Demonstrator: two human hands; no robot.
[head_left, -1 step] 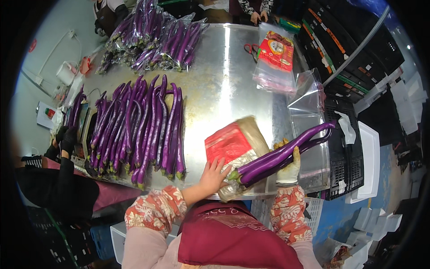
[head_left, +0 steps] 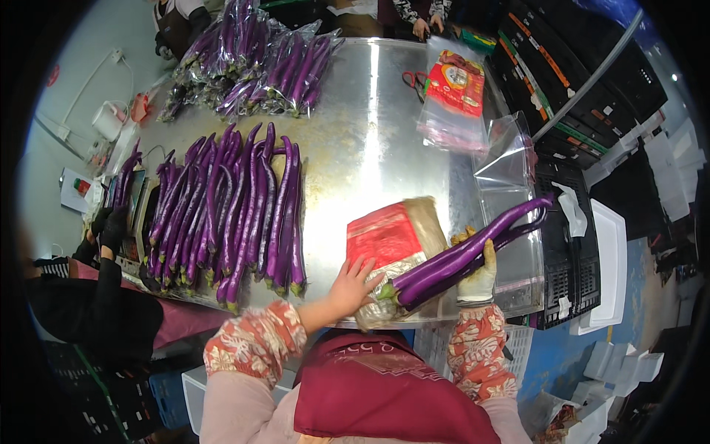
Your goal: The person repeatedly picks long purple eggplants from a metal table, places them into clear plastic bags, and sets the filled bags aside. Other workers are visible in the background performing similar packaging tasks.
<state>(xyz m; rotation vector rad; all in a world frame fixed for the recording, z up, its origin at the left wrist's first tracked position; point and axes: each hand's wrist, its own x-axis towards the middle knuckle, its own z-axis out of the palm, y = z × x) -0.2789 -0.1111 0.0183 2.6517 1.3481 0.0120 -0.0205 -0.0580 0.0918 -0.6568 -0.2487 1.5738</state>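
My left hand [head_left: 351, 287] is lying bare on the red bag [head_left: 381, 237], its fingers spreading flat across the near part; the film there is blurring, so I can't tell whether my thumb is pinching it. My right hand [head_left: 479, 281], in a pale glove with stained fingertips, is closing around two eggplants [head_left: 444, 272], fingers on the far side and thumb on the near one. Their stem ends are pointing at my left hand beside the bag's crumpled edge, and their thin tips are reaching out to the right.

The bag is resting on the metal table [head_left: 333, 170], just in front of me. To my left a row [head_left: 229, 207] of loose eggplants is lying side by side, and beyond it a heap [head_left: 288, 70] of wrapped ones is sitting. Farther right, red-handled scissors [head_left: 416, 78] are lying beside a stack [head_left: 452, 96] of bags. A co-worker's black glove [head_left: 113, 229] is showing at far left.
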